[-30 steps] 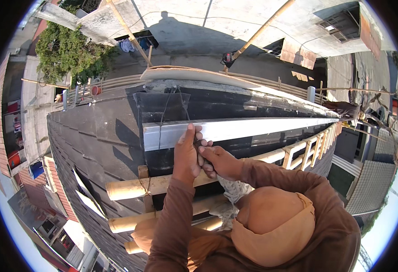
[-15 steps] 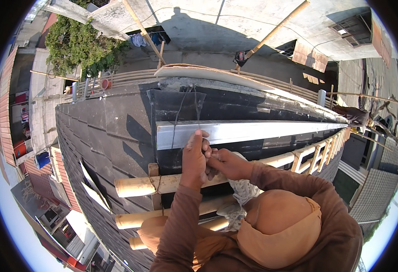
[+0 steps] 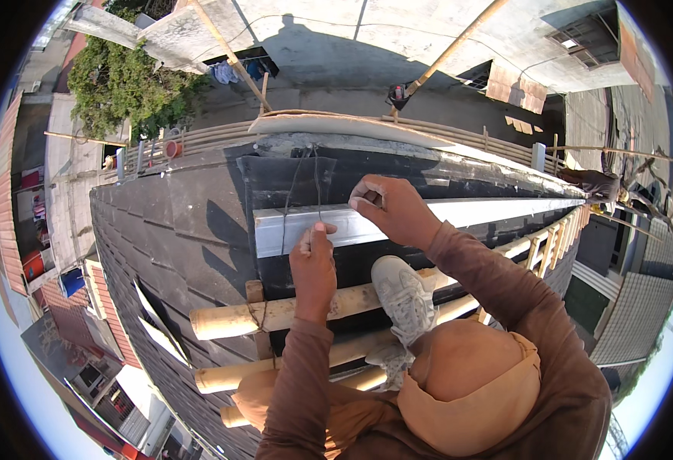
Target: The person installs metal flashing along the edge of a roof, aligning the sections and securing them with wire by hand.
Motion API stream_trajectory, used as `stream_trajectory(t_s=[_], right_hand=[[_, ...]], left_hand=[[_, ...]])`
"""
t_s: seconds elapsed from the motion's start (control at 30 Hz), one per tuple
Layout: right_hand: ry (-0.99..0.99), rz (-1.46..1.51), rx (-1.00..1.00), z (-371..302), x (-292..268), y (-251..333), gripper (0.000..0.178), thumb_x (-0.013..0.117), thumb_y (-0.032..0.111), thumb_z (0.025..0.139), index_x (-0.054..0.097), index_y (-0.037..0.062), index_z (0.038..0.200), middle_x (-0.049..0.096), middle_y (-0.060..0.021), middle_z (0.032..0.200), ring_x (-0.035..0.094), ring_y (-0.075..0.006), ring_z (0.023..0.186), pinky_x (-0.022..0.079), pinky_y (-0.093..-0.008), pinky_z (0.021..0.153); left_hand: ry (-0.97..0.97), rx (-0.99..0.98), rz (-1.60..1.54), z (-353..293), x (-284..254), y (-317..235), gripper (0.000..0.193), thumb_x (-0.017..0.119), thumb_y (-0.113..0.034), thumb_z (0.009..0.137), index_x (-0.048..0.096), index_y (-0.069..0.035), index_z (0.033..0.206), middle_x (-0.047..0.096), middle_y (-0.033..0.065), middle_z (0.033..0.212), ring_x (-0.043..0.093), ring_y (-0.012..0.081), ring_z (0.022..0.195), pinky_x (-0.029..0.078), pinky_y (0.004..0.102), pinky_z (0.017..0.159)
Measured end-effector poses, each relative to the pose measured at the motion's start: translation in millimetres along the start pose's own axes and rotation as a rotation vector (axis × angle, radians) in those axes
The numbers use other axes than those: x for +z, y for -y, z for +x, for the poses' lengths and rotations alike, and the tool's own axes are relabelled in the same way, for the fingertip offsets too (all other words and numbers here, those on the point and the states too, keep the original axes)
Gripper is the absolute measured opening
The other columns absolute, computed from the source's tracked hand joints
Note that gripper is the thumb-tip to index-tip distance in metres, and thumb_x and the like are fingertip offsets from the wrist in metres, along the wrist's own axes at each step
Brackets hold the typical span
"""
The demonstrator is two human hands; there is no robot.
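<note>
A long silvery metal channel (image 3: 467, 215) lies along the dark roof, its near end to the left. Two thin dark wires (image 3: 318, 180) come down from the roof's top edge. One crosses the channel's left end; the other runs to my left hand (image 3: 312, 264), whose thumb and finger are pinched on it in front of the channel. My right hand (image 3: 398, 208) hovers over the channel, farther right, with its fingers curled together. Whatever may be in that pinch is too small to make out.
Bamboo poles (image 3: 229, 320) lashed into a ladder lie across the roof below my hands, with my grey-white shoe (image 3: 401, 295) on them. Dark roof tiles (image 3: 175, 222) slope away left. Beyond the ridge stand a bamboo railing (image 3: 198, 136) and a pale wall (image 3: 428, 46).
My hands were together at the channel's lower edge. The right one has moved away, up and to the right; the left stays low by the wire. My shoe shows more fully.
</note>
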State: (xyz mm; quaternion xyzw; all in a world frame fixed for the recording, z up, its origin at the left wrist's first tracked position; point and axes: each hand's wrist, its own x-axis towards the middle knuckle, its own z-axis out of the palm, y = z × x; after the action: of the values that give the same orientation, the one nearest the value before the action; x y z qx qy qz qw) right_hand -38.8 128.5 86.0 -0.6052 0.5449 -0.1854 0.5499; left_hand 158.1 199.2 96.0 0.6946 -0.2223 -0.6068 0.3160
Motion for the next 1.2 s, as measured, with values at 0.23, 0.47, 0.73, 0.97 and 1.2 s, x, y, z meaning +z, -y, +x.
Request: stream_trajectory(t_s=[0.23, 0.47, 0.73, 0.97, 1.2], right_hand=[[-0.428, -0.185, -0.467, 82, 31, -12, 0.027, 0.069, 0.019, 0.101, 0.070, 0.0046, 0.124, 0.072, -0.0139, 0.116, 0.072, -0.0336, 0.099, 0.057, -0.0419, 0.088], [-0.264, -0.109, -0.415, 109, 36, -16, 0.025, 0.067, 0.016, 0.102, 0.070, 0.0080, 0.125, 0.073, -0.0139, 0.117, 0.070, -0.0375, 0.105, 0.055, -0.0442, 0.092], [-0.323, -0.110, -0.439, 108, 39, -13, 0.020, 0.070, 0.016, 0.100, 0.072, 0.0072, 0.118, 0.074, -0.0131, 0.112, 0.071, -0.0372, 0.100, 0.055, -0.0437, 0.089], [-0.302, -0.061, -0.349, 109, 39, -9, 0.015, 0.074, 0.015, 0.096, 0.072, 0.0064, 0.109, 0.074, -0.0146, 0.107, 0.071, -0.0381, 0.100, 0.056, -0.0456, 0.087], [-0.357, -0.095, -0.396, 111, 41, -6, 0.015, 0.075, 0.012, 0.094, 0.070, 0.0066, 0.107, 0.072, -0.0141, 0.104, 0.070, -0.0389, 0.098, 0.056, -0.0466, 0.085]], left_hand=[[-0.083, 0.426, 0.623, -1, -22, -34, 0.037, 0.057, -0.030, 0.111, 0.072, 0.002, 0.099, 0.064, 0.0139, 0.075, 0.058, 0.0228, 0.064, 0.048, 0.0402, 0.066], [-0.012, 0.448, 1.001, 9, -59, -97, 0.036, 0.060, -0.031, 0.108, 0.073, 0.002, 0.101, 0.064, 0.0183, 0.074, 0.059, 0.0325, 0.066, 0.048, 0.0413, 0.067], [-0.001, 0.635, 1.456, 99, -112, -155, 0.033, 0.063, -0.038, 0.105, 0.078, -0.009, 0.113, 0.077, 0.0199, 0.100, 0.072, 0.0431, 0.096, 0.056, 0.0515, 0.084], [0.025, 0.525, 1.588, 157, -102, -170, 0.033, 0.062, -0.041, 0.105, 0.079, -0.014, 0.115, 0.078, 0.0175, 0.108, 0.072, 0.0407, 0.104, 0.055, 0.0530, 0.091], [0.088, 0.495, 1.782, 177, -81, -183, 0.031, 0.065, -0.038, 0.103, 0.079, -0.011, 0.109, 0.076, 0.0170, 0.109, 0.071, 0.0388, 0.108, 0.053, 0.0530, 0.093]])
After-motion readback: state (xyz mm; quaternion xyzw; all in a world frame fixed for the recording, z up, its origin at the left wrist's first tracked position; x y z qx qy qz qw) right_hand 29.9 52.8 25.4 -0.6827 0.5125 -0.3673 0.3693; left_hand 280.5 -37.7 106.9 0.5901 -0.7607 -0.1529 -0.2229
